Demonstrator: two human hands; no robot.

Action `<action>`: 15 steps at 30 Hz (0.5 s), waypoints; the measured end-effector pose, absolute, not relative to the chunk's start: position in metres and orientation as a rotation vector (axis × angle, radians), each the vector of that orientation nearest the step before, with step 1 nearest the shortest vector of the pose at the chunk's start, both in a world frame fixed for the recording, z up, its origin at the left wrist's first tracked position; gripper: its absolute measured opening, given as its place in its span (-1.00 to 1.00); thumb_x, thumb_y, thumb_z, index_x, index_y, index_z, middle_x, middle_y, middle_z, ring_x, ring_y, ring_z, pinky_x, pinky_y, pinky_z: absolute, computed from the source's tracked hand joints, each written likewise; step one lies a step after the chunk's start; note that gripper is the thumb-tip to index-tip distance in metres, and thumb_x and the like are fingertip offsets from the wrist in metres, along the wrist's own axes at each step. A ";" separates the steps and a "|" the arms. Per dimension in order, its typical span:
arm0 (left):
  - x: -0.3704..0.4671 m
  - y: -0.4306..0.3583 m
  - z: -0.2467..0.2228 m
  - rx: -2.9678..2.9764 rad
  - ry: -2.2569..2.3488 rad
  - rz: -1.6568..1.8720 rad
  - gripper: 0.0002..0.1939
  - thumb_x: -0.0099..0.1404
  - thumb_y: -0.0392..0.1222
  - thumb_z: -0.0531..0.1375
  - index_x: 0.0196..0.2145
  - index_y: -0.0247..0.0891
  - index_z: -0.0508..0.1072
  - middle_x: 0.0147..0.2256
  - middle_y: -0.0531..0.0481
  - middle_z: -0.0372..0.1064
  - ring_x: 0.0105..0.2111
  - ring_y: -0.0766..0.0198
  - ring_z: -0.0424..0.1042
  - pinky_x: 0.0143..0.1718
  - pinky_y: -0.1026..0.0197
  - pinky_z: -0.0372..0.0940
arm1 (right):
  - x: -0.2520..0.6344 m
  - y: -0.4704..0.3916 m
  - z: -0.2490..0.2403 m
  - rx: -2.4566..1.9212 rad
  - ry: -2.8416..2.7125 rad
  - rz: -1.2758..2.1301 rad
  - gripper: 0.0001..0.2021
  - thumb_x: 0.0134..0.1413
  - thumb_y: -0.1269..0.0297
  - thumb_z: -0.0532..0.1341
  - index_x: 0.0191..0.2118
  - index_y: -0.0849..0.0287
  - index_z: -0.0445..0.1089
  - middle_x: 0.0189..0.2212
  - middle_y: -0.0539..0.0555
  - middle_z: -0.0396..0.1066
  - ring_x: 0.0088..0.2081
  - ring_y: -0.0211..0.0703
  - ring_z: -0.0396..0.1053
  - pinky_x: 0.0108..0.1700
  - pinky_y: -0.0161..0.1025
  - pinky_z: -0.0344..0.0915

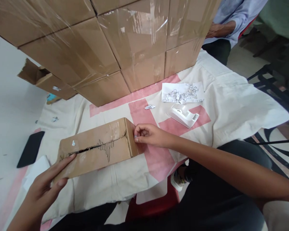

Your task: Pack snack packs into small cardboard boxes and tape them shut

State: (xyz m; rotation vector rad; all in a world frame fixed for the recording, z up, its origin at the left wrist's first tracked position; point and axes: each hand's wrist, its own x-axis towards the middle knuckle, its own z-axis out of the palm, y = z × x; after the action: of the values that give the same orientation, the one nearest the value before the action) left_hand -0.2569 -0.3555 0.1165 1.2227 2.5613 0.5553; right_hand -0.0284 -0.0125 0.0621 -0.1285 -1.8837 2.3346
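Note:
A long brown cardboard box [89, 160] lies on the cloth-covered table, with a dark gap along its top seam and scribbled pen marks beside it. My left hand [48, 179] grips its near left corner, index finger along the top and thumb on the near side. At the box's right end face, my right hand [149, 135] has thumb and index finger pinched together. A tiny greyish bit shows at those fingertips, too small to name. Right of that hand stands a white tape dispenser [183, 116]. Small cut paper slips [180, 96] are scattered on a white sheet [166, 88] behind it.
Stacked cardboard boxes [135, 41] wrapped in clear film rise along the back. An open box [54, 85] stands behind left. A black phone-like slab [30, 149] lies at the left, and a few slips [150, 107] lie mid-table. Another person's arm [223, 29] shows at back right.

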 end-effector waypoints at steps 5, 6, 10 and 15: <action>-0.276 -0.368 0.107 1.499 2.450 0.578 -0.44 0.34 0.11 0.14 0.28 0.21 0.29 0.27 0.15 0.29 0.25 -0.08 0.31 0.27 -0.14 0.24 | -0.029 -0.005 0.058 -0.176 -1.960 2.184 -0.34 0.05 0.16 0.42 0.24 -0.01 0.19 0.19 0.11 0.25 -0.21 -0.25 0.34 -0.15 -0.21 0.35; -0.275 -0.368 0.106 1.494 2.462 0.591 -0.45 0.35 0.10 0.13 0.28 0.19 0.30 0.27 0.13 0.30 0.25 -0.08 0.31 0.27 -0.14 0.23 | -0.030 -0.003 0.056 -0.134 -1.944 2.203 -0.32 0.06 0.16 0.42 0.26 -0.01 0.19 0.22 0.12 0.23 -0.11 -0.20 0.36 -0.08 -0.18 0.36; -0.266 -0.364 0.106 1.459 2.476 0.671 -0.47 0.36 0.08 0.12 0.27 0.21 0.30 0.26 0.13 0.32 0.25 -0.05 0.31 0.28 -0.15 0.21 | -0.036 -0.003 0.046 -0.014 -1.812 2.313 -0.46 0.12 0.15 0.38 0.19 0.07 0.28 0.10 0.12 0.33 0.04 -0.10 0.37 0.08 -0.09 0.36; -0.260 -0.356 0.108 1.425 2.511 0.695 -0.50 0.34 0.13 0.12 0.23 0.35 0.32 0.21 0.19 0.37 0.21 -0.07 0.37 0.25 -0.20 0.24 | -0.033 -0.007 0.043 -0.022 -1.822 2.268 -0.47 0.19 0.11 0.33 0.22 0.04 0.25 0.14 0.14 0.28 0.08 -0.09 0.34 0.12 -0.07 0.34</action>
State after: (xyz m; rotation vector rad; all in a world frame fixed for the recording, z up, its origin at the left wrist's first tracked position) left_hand -0.2601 -0.3561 0.1082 1.4254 2.5106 0.6952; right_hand -0.0327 -0.0066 0.0430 -0.0222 -1.8223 2.2681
